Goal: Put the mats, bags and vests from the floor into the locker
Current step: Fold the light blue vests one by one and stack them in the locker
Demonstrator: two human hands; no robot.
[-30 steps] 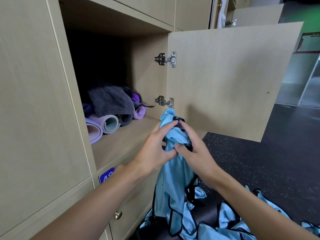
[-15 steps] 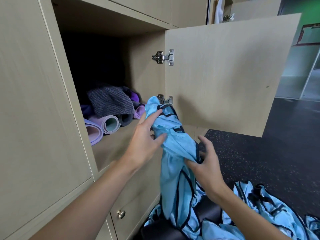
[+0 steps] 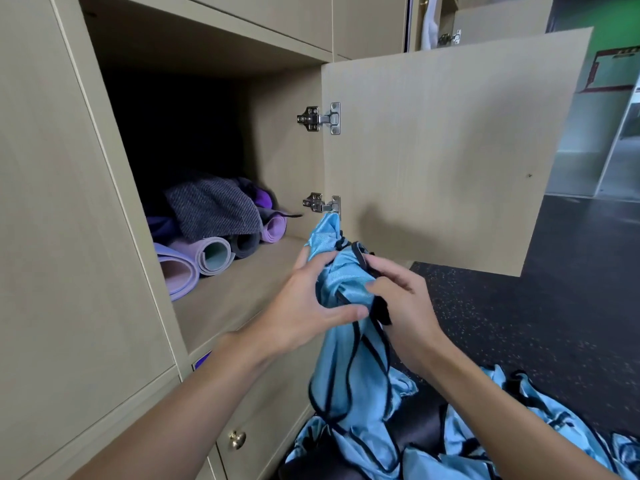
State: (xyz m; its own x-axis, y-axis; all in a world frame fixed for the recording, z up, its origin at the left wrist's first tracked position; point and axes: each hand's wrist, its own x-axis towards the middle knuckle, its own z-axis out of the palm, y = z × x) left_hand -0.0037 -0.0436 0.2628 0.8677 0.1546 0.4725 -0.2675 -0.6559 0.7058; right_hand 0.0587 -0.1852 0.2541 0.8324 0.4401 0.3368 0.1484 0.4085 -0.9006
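Head view, two hands (image 3: 304, 306) (image 3: 405, 306) gripping one vest (image 3: 353, 375)

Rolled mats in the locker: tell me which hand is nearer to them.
Left. The left hand grips the blue vest to the right of the rolled mats; the right hand grips the vest's other side, farther right.

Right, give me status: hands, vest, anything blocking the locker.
Both gripping: left hand, right hand on blue vest, in front of locker. Inside: rolled mats. No block: door open, nothing between vest and shelf.
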